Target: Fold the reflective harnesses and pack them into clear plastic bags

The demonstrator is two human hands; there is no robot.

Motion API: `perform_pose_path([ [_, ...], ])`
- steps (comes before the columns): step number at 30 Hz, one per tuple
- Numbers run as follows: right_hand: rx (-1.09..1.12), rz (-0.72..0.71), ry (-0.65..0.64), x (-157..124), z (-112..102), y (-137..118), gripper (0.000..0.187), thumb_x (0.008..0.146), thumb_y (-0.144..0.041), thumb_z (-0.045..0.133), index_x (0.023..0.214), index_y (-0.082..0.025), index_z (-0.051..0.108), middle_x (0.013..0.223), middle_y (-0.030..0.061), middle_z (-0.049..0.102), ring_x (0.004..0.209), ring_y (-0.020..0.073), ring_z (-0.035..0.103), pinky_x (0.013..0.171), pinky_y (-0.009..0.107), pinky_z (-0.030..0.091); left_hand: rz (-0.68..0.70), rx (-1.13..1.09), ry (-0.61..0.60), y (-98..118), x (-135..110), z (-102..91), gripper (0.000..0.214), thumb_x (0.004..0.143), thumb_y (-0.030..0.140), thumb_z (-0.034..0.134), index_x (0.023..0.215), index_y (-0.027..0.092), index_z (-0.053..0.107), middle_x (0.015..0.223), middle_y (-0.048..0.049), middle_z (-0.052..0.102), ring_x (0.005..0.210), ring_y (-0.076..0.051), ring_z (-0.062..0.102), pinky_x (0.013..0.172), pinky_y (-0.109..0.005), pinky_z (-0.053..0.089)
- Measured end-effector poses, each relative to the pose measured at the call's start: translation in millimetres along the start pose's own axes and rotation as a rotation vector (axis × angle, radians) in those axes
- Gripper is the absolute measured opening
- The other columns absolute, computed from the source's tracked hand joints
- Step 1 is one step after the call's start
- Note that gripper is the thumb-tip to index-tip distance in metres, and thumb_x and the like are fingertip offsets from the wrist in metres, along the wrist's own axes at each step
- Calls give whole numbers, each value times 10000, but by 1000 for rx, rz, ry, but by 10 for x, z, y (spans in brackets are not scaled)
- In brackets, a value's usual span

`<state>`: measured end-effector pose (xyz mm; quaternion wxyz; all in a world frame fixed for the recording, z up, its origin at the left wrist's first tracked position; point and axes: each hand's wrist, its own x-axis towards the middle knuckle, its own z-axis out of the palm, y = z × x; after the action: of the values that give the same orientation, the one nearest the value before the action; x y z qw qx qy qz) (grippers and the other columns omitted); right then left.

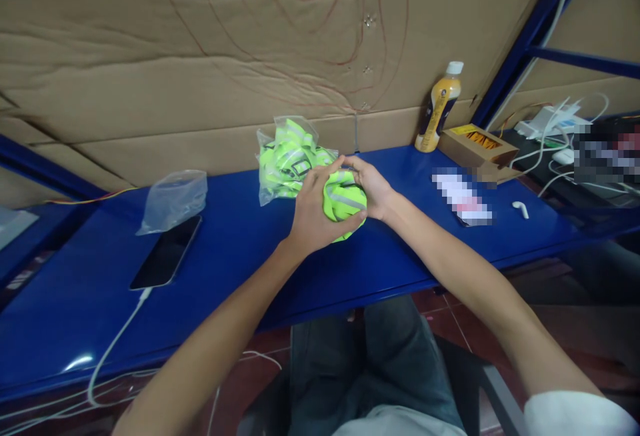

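Between my two hands is a bundled neon-yellow reflective strap [345, 201] with grey stripes, folded into a compact roll. My left hand [316, 213] wraps round its left side, the thumb lying across the front. On the far right side, my right hand [373, 186] curves round it with the fingertips meeting those of the left at the top. Just behind, more neon-yellow reflective straps in clear plastic bags [290, 159] lie against the cardboard wall; a black buckle shows among them.
On the blue table [240, 249], a clear plastic bag [175, 199] lies beside a charging phone [167, 253] at left. To the right are a drink bottle [440, 108], an open cardboard box [477, 149], a blurred-out flat item [463, 197] and a white earbud [521, 209].
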<state>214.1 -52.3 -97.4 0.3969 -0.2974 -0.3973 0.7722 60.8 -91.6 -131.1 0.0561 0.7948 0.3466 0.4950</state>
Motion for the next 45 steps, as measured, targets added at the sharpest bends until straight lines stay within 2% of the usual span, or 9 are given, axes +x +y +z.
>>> perform_pose_path([
  [6, -19, -47, 51, -37, 32, -28, 666, 937, -825, 553, 1156, -221, 727, 946, 79, 780, 969, 272, 767, 966, 439, 637, -132, -66, 46, -17, 56, -82, 560, 721, 541, 897, 1125, 223, 675, 917, -14, 757, 805, -236, 737, 807, -403, 621],
  [12, -545, -607, 57, -134, 119, -16, 536, 934, -696, 699, 1288, -295, 716, 1356, 28, 731, 1356, 275, 644, 1167, 415, 509, -314, 33, 185, -60, 174, -235, 571, 694, 618, 913, 1030, 205, 707, 906, -45, 772, 880, -273, 744, 874, -427, 613],
  [16, -711, -699, 70, -134, 191, 189, 480, 966, -662, 675, 1263, -287, 718, 1368, 39, 728, 1309, 267, 654, 1189, 411, 468, -344, -49, 162, -112, 140, -193, 533, 799, 674, 835, 1032, 213, 704, 916, -47, 765, 869, -266, 730, 874, -430, 604],
  [19, -674, -712, 141, -69, 206, 337, 483, 932, -672, 708, 1213, -279, 707, 1267, 38, 751, 1183, 252, 687, 1113, 395, 515, -404, -171, 208, -187, 82, -119, 543, 1042, 739, 474, 1001, 238, 681, 895, -50, 731, 868, -251, 714, 866, -420, 585],
  [21, -684, -696, 174, -26, 201, 385, 521, 861, -648, 798, 1208, -271, 699, 1204, 34, 755, 1115, 244, 690, 1063, 380, 538, -458, -203, 258, -239, 59, -95, 616, 1087, 754, 319, 971, 255, 661, 865, -50, 697, 868, -249, 704, 842, -408, 573],
  [26, -652, -616, 102, 16, 148, 357, 589, 675, -508, 970, 1125, -245, 696, 1122, 19, 717, 1059, 227, 674, 993, 378, 599, -451, -29, 264, -273, 64, -152, 475, 1083, 643, 431, 850, 260, 589, 739, -33, 611, 754, -249, 623, 784, -407, 515],
  [32, -334, -275, -58, -7, 106, 326, 742, 591, -446, 1027, 1214, -275, 663, 1039, 4, 687, 761, 190, 700, 497, 328, 655, -458, -15, 231, -265, 85, -189, 238, 1026, 404, 481, 1023, 261, 671, 860, -23, 710, 752, -233, 625, 714, -375, 456],
  [38, -264, -348, 56, 26, 128, 383, 593, 633, -538, 987, 1040, -237, 679, 886, -3, 696, 654, 168, 677, 451, 291, 607, -589, -21, 315, -409, 140, -226, 209, 945, 414, 624, 868, 246, 722, 816, -19, 723, 791, -228, 626, 717, -345, 462],
  [45, -243, -504, 191, 25, 113, 325, 572, 673, -609, 928, 1038, -263, 656, 921, -11, 697, 717, 161, 642, 599, 294, 597, -470, -238, 251, -223, 148, -143, 432, 1054, 595, 535, 908, 241, 736, 819, -21, 706, 789, -209, 675, 735, -327, 539],
])
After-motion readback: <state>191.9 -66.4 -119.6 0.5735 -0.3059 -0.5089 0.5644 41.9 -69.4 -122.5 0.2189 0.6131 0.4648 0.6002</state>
